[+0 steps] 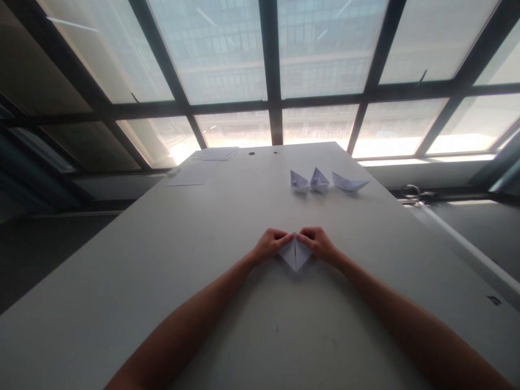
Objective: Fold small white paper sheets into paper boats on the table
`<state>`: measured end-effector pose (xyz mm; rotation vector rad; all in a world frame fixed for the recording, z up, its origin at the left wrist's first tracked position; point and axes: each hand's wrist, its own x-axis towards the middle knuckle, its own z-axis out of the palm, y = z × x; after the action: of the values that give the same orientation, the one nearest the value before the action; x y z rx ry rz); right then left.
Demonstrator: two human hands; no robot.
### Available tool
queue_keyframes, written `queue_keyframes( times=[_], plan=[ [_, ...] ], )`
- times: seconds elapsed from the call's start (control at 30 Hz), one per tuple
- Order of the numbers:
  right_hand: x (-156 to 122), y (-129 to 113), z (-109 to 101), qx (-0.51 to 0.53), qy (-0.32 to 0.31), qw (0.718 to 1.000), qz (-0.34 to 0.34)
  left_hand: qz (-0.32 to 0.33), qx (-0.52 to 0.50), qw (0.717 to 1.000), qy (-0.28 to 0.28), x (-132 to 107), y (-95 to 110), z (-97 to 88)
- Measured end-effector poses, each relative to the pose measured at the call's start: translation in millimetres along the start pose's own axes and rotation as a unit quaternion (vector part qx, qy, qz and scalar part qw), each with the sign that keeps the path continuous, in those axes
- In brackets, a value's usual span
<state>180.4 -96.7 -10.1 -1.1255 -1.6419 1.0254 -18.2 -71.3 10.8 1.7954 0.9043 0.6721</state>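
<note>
Holding: left hand (270,245) and right hand (319,242) are both curled nearly closed, fingertips pinching the top corners of the folded paper (296,259).
Paper place: flat on the table (227,227) at centre, its point aimed at 6 o'clock.
Handling: likely feather-light, thin and easily creased — it may slide on the smooth top.
Grip: best at the upper corners, along the edges.
Nearby: three paper boats (319,180) at 1 o'clock — loose sheets (215,154) at 11 o'clock.

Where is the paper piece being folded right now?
In the head view, the paper piece lies centrally on the table, pinched at its top between the left hand and right hand, with three paper boats farther back, slightly right.
</note>
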Motion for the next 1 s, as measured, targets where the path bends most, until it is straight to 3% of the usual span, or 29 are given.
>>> queue_keyframes(
  times=[0.37,0.53,0.77,1.0],
  plan=[
    [0.4,1.4,-1.0,0.022,0.035,0.999,0.016,-0.035,-0.057,0.996,0.062,-1.0,2.0,2.9],
    [1.9,1.3,-3.2,0.047,0.125,0.991,0.017,-0.040,-0.100,0.981,0.159,2.3,-4.3,3.1],
    [4.3,8.0,-5.5,0.131,0.250,0.959,0.015,-0.016,-0.160,0.933,0.320,10.0,-16.0,-1.7],
    [8.1,11.1,-4.9,0.154,0.314,0.937,0.023,0.023,-0.226,0.895,0.384,15.0,-25.7,-5.6]
  ],
)
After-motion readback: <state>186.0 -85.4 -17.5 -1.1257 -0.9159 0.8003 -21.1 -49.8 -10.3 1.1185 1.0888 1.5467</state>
